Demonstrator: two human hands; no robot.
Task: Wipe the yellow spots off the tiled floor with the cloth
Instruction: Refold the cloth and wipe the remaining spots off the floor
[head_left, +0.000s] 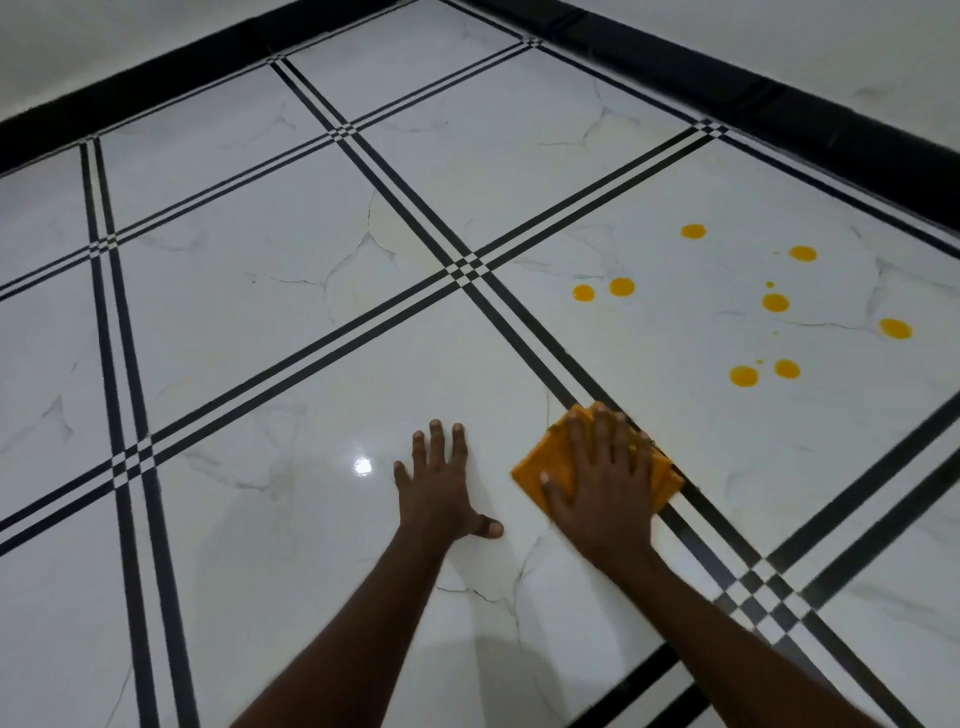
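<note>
While spots remain untouched, progress judged nil or very early: about nine larger round yellow spots plus a few specks counted on glossy white marble-look tiled floor, all on tile up and to right of black double-stripe border. No smear or wiped patch visible among them.

Folded orange-yellow rectangular cloth lying flat on floor, straddling striped border, well short of nearest spots. Long axis running from lower right to upper left corner-wise; far corner aimed up toward stripe crossing, not squarely at spot cluster.

Right hand pressing cloth flat, fingers straight and spread, nothing pinched. Left hand planted palm-down on bare tile just beside cloth, fingers straight and splayed, holding nothing; judged a brace.

Remaining: slide cloth up and right across border, cover whole cluster, farthest spots near black skirting last. Risk judged: smearing wet liquid.
</note>
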